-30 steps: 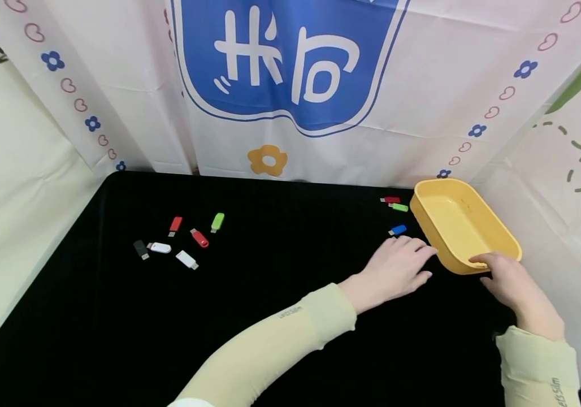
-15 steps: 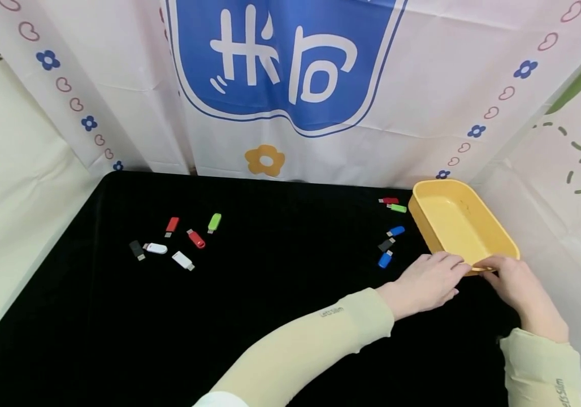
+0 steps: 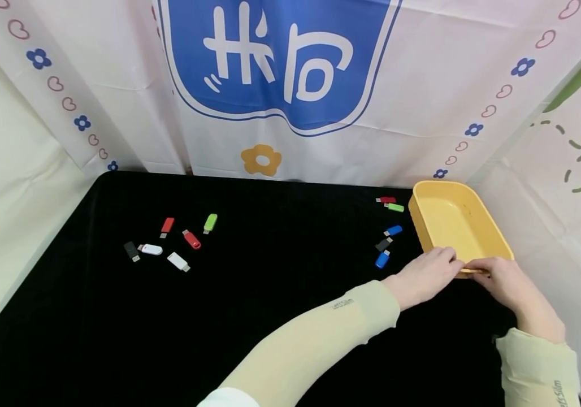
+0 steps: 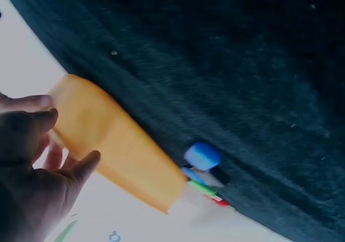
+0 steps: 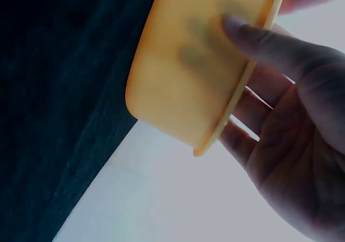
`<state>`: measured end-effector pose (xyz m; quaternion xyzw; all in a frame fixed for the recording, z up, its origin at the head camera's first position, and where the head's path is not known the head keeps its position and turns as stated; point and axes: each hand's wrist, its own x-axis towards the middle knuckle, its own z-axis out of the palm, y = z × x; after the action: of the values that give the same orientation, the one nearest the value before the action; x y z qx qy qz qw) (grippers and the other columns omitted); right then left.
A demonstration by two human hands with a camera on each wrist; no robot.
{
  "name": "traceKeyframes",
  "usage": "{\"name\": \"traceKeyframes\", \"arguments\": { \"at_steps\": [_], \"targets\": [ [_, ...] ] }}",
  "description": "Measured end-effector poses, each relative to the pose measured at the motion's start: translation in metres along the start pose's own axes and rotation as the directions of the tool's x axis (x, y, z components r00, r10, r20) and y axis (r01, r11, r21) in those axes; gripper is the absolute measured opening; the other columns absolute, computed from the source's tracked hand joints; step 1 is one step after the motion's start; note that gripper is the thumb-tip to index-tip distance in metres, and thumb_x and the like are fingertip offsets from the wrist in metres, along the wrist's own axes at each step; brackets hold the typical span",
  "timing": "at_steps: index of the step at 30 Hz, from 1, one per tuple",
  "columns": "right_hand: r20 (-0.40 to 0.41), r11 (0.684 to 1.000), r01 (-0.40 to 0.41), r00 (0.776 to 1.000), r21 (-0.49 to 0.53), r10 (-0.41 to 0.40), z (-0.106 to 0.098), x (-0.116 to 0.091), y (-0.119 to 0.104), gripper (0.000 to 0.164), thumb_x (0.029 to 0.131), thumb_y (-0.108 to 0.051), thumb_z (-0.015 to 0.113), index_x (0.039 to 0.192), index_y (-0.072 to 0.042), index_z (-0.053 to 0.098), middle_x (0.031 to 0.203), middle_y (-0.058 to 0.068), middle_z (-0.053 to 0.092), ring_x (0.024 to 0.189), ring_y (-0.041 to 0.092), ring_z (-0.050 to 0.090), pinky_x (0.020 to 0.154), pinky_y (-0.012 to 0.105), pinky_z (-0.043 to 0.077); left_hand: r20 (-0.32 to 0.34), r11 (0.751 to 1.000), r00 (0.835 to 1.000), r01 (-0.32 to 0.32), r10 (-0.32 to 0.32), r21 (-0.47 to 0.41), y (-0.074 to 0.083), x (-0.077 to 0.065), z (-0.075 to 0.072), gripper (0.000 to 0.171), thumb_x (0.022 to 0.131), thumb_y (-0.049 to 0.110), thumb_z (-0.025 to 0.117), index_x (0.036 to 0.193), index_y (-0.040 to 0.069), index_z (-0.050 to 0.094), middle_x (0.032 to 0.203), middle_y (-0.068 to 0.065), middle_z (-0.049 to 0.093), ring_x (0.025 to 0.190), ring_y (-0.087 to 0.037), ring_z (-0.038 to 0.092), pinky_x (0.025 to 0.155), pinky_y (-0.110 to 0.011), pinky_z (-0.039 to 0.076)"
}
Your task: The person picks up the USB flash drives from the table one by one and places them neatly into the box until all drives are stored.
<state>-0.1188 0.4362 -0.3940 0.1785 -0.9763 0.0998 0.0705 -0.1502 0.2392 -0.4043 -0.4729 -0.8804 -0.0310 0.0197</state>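
A yellow plastic bin [image 3: 450, 215] stands at the right side of the black table, its inside bare. At its near end my left hand [image 3: 425, 277] holds the rim, the thumb [image 4: 86, 165] against the outer wall. Beside it my right hand [image 3: 514, 288] grips the same rim. In the right wrist view the thumb [image 5: 259, 40] lies outside, and the finger shadows show through the bin's wall [image 5: 178, 91]. Left of the bin lie a red USB stick [image 3: 387, 199], a green one [image 3: 395, 207], a blue one [image 3: 394, 230], a black one [image 3: 384, 244] and another blue one [image 3: 382, 259].
Several more USB sticks lie in a loose group on the table's left, among them a green one [image 3: 211, 222], a white one [image 3: 177, 261] and a black one [image 3: 130, 250]. A printed white curtain [image 3: 321, 152] hangs behind the table.
My left hand has moved right from near the USB sticks to the bin's near rim, uncovering a black and a blue stick. My right hand stays at the rim.
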Motion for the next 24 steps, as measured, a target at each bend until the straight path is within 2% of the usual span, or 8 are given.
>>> {"name": "traceKeyframes", "arguments": {
  "at_steps": [5,9,13,19,24],
  "targets": [
    [0.007,1.000,-0.012,1.000,-0.004,0.012,0.001,0.002,-0.005,0.016,0.074,0.008,0.077,0.087,-0.002,0.078,0.081,0.014,0.075,0.069,0.022,0.067,0.063,0.038,0.054,-0.005,0.999,0.999,0.041,-0.041,-0.031,-0.005,0.003,0.005,0.030,0.107,0.019,0.046,0.133,0.028,0.056,0.125,0.010,0.052,0.117,-0.003,0.049,0.090,-0.010,0.048],
    [-0.015,1.000,-0.001,1.000,-0.022,0.001,0.001,0.001,-0.008,0.015,0.072,0.008,0.078,0.081,-0.003,0.077,0.077,0.012,0.074,0.064,0.021,0.066,0.061,0.039,0.053,-0.011,0.997,0.998,0.065,-0.066,-0.028,-0.006,0.003,0.006,0.028,0.106,0.017,0.047,0.128,0.029,0.059,0.123,0.014,0.057,0.117,-0.002,0.050,0.091,-0.011,0.048],
    [-0.033,0.999,-0.004,0.999,-0.037,0.003,0.001,0.001,-0.011,0.015,0.072,0.010,0.077,0.081,-0.003,0.077,0.076,0.013,0.074,0.064,0.026,0.067,0.060,0.043,0.053,-0.014,0.996,0.996,0.087,-0.087,-0.034,-0.007,0.002,0.006,0.029,0.106,0.015,0.046,0.127,0.031,0.060,0.123,0.016,0.060,0.120,-0.001,0.051,0.094,-0.012,0.048],
    [-0.110,0.998,0.004,0.994,-0.061,-0.011,-0.005,0.003,-0.017,0.015,0.072,0.010,0.078,0.081,-0.002,0.076,0.077,0.017,0.074,0.066,0.034,0.068,0.061,0.049,0.053,-0.028,0.994,0.995,0.092,-0.094,-0.056,-0.013,0.003,-0.002,0.030,0.106,0.015,0.047,0.127,0.031,0.060,0.121,0.015,0.060,0.120,-0.001,0.051,0.093,-0.012,0.049],
    [-0.156,0.998,0.003,0.988,-0.060,-0.012,-0.015,0.008,-0.029,0.015,0.073,0.009,0.078,0.083,-0.002,0.076,0.079,0.018,0.074,0.068,0.038,0.069,0.063,0.053,0.053,-0.087,0.995,0.993,0.076,-0.082,-0.062,-0.020,-0.005,-0.013,0.029,0.106,0.016,0.047,0.127,0.029,0.062,0.122,0.014,0.060,0.121,-0.002,0.051,0.089,-0.012,0.050]
  ]
}}
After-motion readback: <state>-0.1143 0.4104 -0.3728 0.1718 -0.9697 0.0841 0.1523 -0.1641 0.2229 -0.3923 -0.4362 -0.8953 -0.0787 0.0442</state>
